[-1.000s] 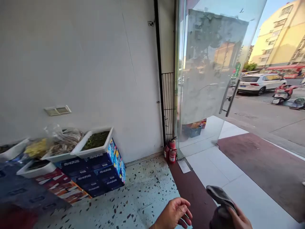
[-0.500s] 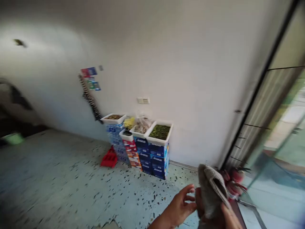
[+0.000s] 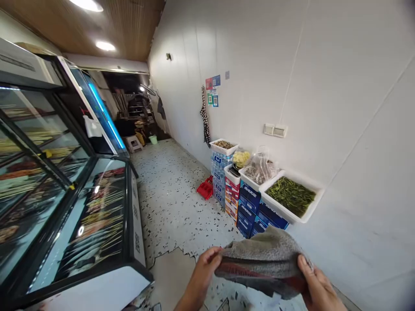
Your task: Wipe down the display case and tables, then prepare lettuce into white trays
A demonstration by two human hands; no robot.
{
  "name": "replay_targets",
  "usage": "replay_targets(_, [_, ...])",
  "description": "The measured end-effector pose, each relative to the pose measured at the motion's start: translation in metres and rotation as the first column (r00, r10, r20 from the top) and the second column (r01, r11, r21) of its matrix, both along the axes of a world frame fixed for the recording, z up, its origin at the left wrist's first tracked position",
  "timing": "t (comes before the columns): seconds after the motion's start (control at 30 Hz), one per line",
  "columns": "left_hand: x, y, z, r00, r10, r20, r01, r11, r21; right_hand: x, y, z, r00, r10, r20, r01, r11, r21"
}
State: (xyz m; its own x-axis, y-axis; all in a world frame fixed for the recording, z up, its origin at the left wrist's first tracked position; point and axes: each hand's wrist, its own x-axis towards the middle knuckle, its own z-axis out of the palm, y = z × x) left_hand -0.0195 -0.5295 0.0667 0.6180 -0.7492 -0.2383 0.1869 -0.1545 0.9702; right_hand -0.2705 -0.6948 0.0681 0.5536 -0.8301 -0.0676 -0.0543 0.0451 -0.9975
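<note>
A grey cloth [image 3: 262, 255] with a dark reddish-brown band is stretched between my two hands, low in the view. My left hand [image 3: 205, 270] pinches its left end between thumb and fingers. On the other side my right hand [image 3: 316, 280] grips the right end, thumb on top and the fingers partly hidden behind the fabric. The cloth hangs in folds above the speckled floor, in front of the stacked blue boxes [image 3: 248, 210].
A glass display fridge [image 3: 134, 207] with skewers stands on the left. White trays hold green peppers [image 3: 290, 194] and other food on stacked boxes along the wall. A red plastic item [image 3: 205, 188] lies on the floor, and a green bucket [image 3: 153, 139] stands far back.
The view has swung left, bringing the fridge in. My left hand, which was apart from the cloth, now holds its left end. The cloth has gone from bunched to spread sideways.
</note>
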Motion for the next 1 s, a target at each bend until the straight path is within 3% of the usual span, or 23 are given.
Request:
replay_targets(0.17, [0.046, -0.056, 0.018, 0.970, 0.174, 0.170, -0.173, 0.985, -0.022, 0.070, -0.093, -0.001, 0.995, -0.013, 0.100, -0.001, 0.991, 0.136])
replay_targets(0.3, [0.076, -0.100, 0.043, 0.915, 0.272, 0.296, -0.235, 0.960, -0.154, 0.133, -0.163, 0.011, 0.960, 0.006, 0.281, -0.085, 0.960, 0.268])
replay_targets(0.4, [0.097, -0.107, 0.062, 0.903, 0.328, 0.276, -0.264, 0.933, -0.245, 0.198, -0.193, 0.025, 0.911, 0.026, 0.412, -0.179, 0.924, 0.337])
replay_targets(0.5, [0.118, -0.092, 0.067, 0.947, 0.234, 0.219, -0.206, 0.968, -0.146, 0.274, -0.193, 0.036, 0.853, 0.164, 0.496, -0.359, 0.874, 0.328])
replay_targets(0.57, [0.138, -0.081, 0.057, 0.972, 0.192, 0.132, -0.186, 0.981, -0.055, 0.323, -0.179, 0.041, 0.782, 0.373, 0.499, -0.536, 0.811, 0.235])
replay_targets(0.63, [0.166, -0.073, 0.040, 0.959, 0.279, 0.054, -0.278, 0.960, -0.024, 0.367, -0.160, 0.045, 0.654, 0.620, 0.433, -0.701, 0.712, 0.038])
replay_targets(0.73, [0.225, -0.071, 0.014, 0.907, 0.409, -0.097, -0.415, 0.908, -0.058, 0.431, -0.134, 0.051, 0.381, 0.886, 0.263, -0.827, 0.454, -0.333])
replay_targets(0.8, [0.273, -0.073, 0.005, 0.890, 0.388, -0.240, -0.422, 0.900, -0.111, 0.474, -0.124, 0.055, 0.233, 0.957, 0.174, -0.823, 0.289, -0.489])
replay_targets(0.87, [0.324, -0.076, 0.008, 0.868, 0.367, -0.335, -0.436, 0.886, -0.159, 0.517, -0.120, 0.060, 0.186, 0.973, 0.134, -0.804, 0.229, -0.548])
replay_targets(1.0, [0.425, -0.088, 0.037, 0.836, 0.421, -0.352, -0.511, 0.831, -0.220, 0.591, -0.122, 0.071, 0.231, 0.971, 0.058, -0.768, 0.218, -0.603])
